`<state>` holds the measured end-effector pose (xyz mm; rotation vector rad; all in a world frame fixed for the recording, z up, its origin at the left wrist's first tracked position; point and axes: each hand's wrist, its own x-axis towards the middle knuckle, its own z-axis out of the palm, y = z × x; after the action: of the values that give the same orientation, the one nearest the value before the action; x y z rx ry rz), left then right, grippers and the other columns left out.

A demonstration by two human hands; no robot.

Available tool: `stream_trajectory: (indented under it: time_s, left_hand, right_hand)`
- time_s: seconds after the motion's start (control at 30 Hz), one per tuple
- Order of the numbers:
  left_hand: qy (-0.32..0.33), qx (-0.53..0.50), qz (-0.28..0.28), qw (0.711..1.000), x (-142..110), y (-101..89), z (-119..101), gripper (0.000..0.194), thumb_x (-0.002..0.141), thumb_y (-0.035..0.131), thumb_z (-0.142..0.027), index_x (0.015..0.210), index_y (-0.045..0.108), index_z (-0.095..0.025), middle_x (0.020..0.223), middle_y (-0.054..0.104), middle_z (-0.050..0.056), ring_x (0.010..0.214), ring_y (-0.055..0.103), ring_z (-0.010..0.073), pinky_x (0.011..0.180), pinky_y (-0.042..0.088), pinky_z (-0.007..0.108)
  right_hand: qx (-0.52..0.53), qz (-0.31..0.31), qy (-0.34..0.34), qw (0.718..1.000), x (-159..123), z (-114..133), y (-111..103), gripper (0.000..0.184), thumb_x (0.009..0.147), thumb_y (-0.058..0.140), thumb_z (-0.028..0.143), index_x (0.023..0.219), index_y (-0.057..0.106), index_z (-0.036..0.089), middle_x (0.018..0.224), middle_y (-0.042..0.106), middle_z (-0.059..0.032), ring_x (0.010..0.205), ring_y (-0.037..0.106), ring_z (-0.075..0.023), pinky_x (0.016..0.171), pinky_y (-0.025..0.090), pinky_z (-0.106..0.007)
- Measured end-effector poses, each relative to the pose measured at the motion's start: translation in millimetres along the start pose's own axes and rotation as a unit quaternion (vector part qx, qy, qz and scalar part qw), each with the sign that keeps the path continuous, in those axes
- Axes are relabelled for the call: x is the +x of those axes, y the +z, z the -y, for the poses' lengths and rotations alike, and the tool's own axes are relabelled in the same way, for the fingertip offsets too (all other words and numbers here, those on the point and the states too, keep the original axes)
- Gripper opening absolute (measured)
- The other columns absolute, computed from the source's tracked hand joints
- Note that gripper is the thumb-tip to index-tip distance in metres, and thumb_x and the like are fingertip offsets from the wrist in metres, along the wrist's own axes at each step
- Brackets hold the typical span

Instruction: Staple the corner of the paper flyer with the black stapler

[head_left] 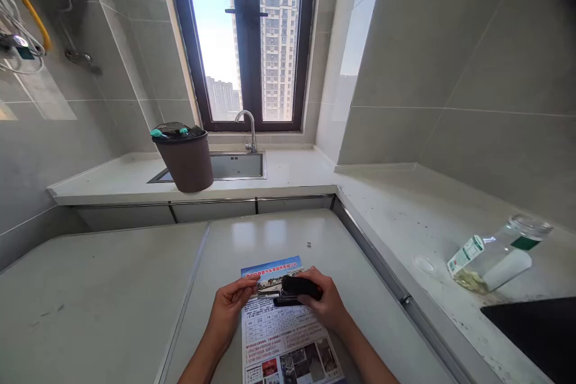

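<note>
A black stapler (299, 285) is in my right hand (326, 299), whose fingers wrap round its rear end. Its silvery metal front part (269, 295) points left, towards my left hand (234, 300). The thumb and fingertips of that hand are pinched together right at the metal part; anything small between them is too hard to see. Beneath both hands lies a printed colour leaflet (270, 327) with a blue heading, red and black text, a table and photos. Two tiny metal pieces (309, 245), perhaps staples, lie beyond the leaflet on the white surface.
Ahead, a brown bin (189, 162) with a black liner stands by the steel sink (238, 166) and its tap (250, 129). On the right counter (382, 204) are a tilted clear jar (499, 258) and a black panel (535, 330). A raised counter edge borders the white surface (135, 288).
</note>
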<state>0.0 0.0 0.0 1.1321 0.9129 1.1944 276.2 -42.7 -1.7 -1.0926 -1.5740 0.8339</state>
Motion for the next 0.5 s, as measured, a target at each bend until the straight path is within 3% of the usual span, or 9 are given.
stream_trajectory:
  time_s: [0.17,0.27,0.4,0.5]
  left_hand:
    - [-0.004,-0.034,-0.007,0.999,-1.9,2.2,0.8,0.049,0.073,0.087,-0.042,0.113,0.072,-0.02,0.102,0.078,0.01,0.077,0.069,0.0201,0.077,0.056,0.033]
    - [0.001,-0.052,0.013,0.999,-3.1,5.6,0.5,0.043,0.077,0.084,-0.045,0.107,0.064,-0.021,0.09,0.075,0.005,0.069,0.062,0.0152,0.069,0.051,0.028]
    - [0.022,-0.01,0.025,0.999,-4.4,8.2,1.2,0.031,0.083,0.078,-0.044,0.093,0.069,-0.017,0.095,0.072,0.007,0.076,0.061,0.0155,0.073,0.049,0.027]
    - [0.026,0.03,0.021,0.999,-3.9,7.0,1.5,0.027,0.085,0.076,-0.043,0.09,0.073,-0.017,0.107,0.072,0.01,0.099,0.065,0.0232,0.084,0.051,0.03]
  right_hand:
    - [0.049,-0.145,0.062,0.986,1.5,-6.3,-6.6,0.037,0.077,0.079,0.037,0.11,0.073,0.022,0.106,0.072,-0.0067,0.101,0.066,-0.0278,0.093,0.051,-0.04]
    - [0.102,-0.222,0.092,0.965,1.6,-12.3,-8.1,0.044,0.076,0.082,0.04,0.114,0.071,0.021,0.109,0.074,-0.0071,0.102,0.067,-0.028,0.095,0.05,-0.041]
    - [0.175,-0.301,0.099,0.932,3.0,-18.3,-11.0,0.05,0.071,0.087,0.04,0.115,0.07,0.022,0.108,0.075,-0.006,0.1,0.068,-0.0263,0.092,0.052,-0.04]
    - [0.196,-0.322,0.098,0.921,4.2,-18.8,-12.2,0.049,0.07,0.088,0.039,0.113,0.071,0.022,0.109,0.075,-0.0057,0.101,0.068,-0.0258,0.093,0.052,-0.039]
